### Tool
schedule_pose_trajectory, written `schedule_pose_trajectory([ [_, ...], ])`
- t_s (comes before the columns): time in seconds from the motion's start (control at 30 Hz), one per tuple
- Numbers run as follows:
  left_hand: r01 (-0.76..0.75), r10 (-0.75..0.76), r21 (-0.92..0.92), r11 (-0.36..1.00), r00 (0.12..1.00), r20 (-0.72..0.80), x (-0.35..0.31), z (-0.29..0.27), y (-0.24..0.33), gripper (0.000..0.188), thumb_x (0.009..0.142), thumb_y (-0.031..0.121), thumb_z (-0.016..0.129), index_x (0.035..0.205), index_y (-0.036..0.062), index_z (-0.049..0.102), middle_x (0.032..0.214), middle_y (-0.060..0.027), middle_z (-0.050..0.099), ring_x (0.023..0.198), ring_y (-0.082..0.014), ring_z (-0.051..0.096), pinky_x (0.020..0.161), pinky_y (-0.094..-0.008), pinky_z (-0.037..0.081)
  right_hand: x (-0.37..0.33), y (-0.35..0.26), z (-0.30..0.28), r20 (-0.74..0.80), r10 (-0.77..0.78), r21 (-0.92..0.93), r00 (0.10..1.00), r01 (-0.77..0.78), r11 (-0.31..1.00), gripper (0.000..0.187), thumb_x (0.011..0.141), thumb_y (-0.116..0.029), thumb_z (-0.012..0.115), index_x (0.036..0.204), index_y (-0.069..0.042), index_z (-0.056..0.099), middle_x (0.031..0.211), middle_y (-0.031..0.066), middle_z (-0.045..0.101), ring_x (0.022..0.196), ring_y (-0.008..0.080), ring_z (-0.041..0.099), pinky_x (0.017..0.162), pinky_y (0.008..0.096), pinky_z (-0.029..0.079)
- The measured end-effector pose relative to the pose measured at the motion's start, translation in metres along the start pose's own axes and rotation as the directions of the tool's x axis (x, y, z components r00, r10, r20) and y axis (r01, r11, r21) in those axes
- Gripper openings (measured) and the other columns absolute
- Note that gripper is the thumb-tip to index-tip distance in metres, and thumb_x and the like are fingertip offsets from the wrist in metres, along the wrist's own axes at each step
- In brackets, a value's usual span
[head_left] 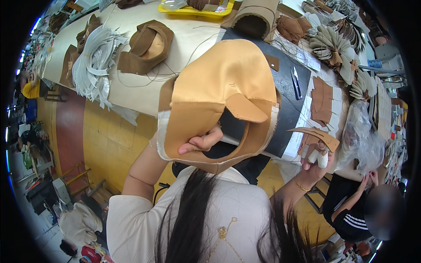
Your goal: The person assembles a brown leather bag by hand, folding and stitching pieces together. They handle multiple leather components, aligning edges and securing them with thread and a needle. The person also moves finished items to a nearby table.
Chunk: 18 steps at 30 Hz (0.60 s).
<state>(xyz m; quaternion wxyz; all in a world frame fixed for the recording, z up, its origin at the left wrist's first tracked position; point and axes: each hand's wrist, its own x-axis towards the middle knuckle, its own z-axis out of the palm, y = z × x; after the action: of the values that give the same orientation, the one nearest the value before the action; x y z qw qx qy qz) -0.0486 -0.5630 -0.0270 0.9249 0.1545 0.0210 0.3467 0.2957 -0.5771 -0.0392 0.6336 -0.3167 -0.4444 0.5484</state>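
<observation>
A tan, satiny piece shaped like a shoe upper (219, 65) is held up in front of me, with a pale edge along its opening and a leather tab (245, 109) hanging at the middle. My left hand (204, 142) grips it from inside, fingers curled at the opening; the thumb is partly hidden. Out to the right, my right hand (318, 158) pinches a curved tan leather strip (315, 133), apart from the upper. White covers sit on some of its fingertips.
On the table (193, 35) lie a brown upper (147, 46), a bundle of white strips (94, 61) and a yellow tray (197, 11). Small snips (296, 83) rest on a dark mat (280, 114). Brown cut pieces (321, 101) and a plastic bag (359, 131) lie right, near another person (351, 210).
</observation>
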Motion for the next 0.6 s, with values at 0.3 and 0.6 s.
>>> schedule_pose_trajectory([
  [0.3,-0.22,0.179,-0.012,0.975,0.823,-0.539,-0.021,0.011,-0.015,0.05,0.096,0.036,0.045,0.129,-0.0007,0.042,0.086,-0.0128,0.048,0.058,-0.0116,0.04,0.047,-0.0215,0.032,0.001,-0.001,0.002,0.03,0.001,0.017,1.0,-0.002,1.0,0.027,0.095,-0.021,0.054,0.095,0.007,0.055,0.06,0.0087,0.052,0.032,0.0062,0.039,0.03,0.0185,0.037],
  [0.6,-0.063,0.143,0.199,0.978,0.898,-0.417,0.029,-0.019,-0.039,0.051,0.098,0.018,0.047,0.142,0.0046,0.028,0.134,-0.0082,0.042,0.116,-0.0128,0.044,0.094,-0.0273,0.039,0.0,-0.002,0.001,-0.006,0.0,0.007,1.0,0.0,1.0,0.026,0.094,-0.019,0.055,0.095,0.007,0.057,0.064,0.0109,0.055,0.033,0.0063,0.041,0.03,0.0189,0.037],
])
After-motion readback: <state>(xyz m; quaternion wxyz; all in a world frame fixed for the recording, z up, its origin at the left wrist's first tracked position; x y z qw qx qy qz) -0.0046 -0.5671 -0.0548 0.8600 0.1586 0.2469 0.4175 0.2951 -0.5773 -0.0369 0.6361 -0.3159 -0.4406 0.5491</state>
